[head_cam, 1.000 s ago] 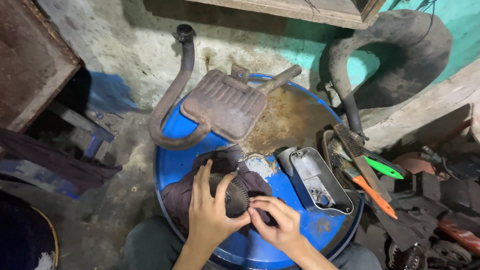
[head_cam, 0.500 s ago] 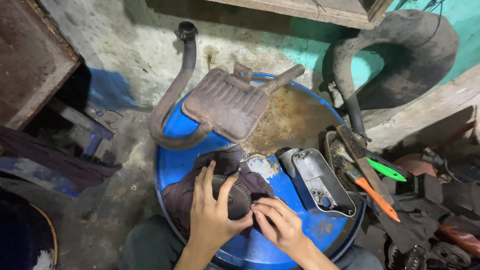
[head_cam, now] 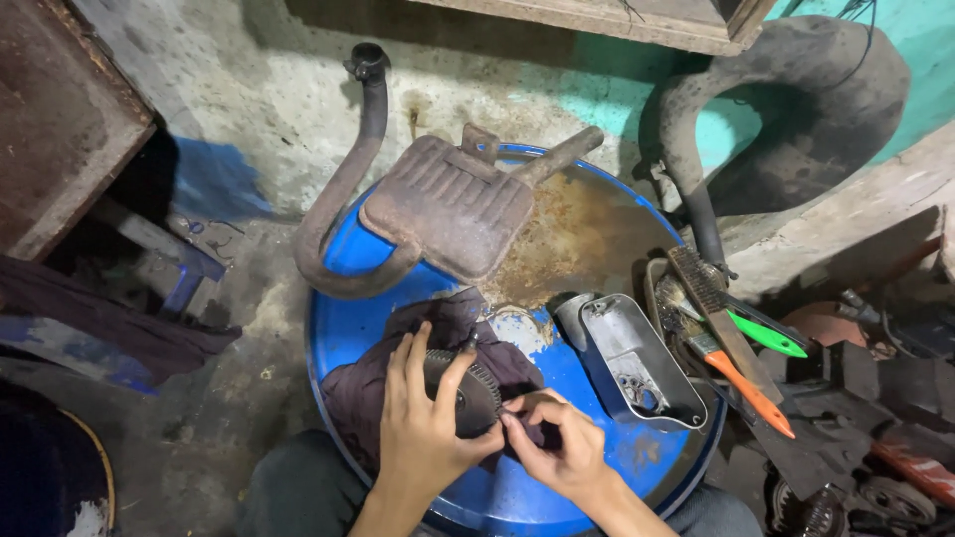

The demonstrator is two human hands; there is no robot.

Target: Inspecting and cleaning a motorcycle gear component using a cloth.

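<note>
Two hands met over a blue drum in a cluttered workshop, and they were mine. My left hand was clenched round a dark toothed gear, fingers spread over its face and thumb hooked at the rim, holding it on a dark rag near the drum's front edge. My right hand pinched at the gear's teeth with thumb and forefinger; whether a small part or a fold of cloth sat in that pinch, I could not tell. To do this well, I judged, the left grip had to keep the gear from turning while the right worked tooth by tooth, with the rag under it to catch grit and stop a slip. Behind the gear lay a rusty muffler with its bent pipe, beside a patch of rust on the lid. To the right sat a grey metal cover, then a wire brush and tools with green and orange handles. Against the picture from a second before, my right fingers had closed in nearer the left thumb, and the gear showed a little less of its face; the muffler, cover and tools lay as they had.
</note>
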